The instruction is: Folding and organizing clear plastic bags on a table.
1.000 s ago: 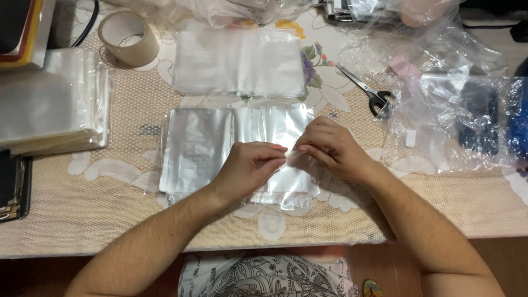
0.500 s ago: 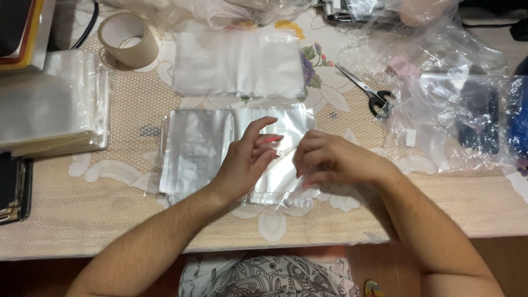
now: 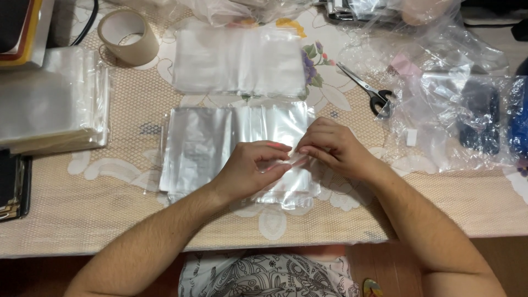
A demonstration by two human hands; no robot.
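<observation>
Head view is showing the left hand (image 3: 250,168) and right hand (image 3: 333,148) both pinching one clear bag (image 3: 286,179) on the bag pile (image 3: 192,148) at the table (image 3: 82,220) middle, and it is looking thin, light, slippery, best taken at its edge.

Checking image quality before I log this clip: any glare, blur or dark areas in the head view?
Head view: soft glare whitens the stack of clear bags under the left hand and right hand; both hands look sharp, no motion blur; crumpled plastic at right glints, hiding what lies beneath; the tape roll is evenly lit; the area below the table edge falls dark.
</observation>
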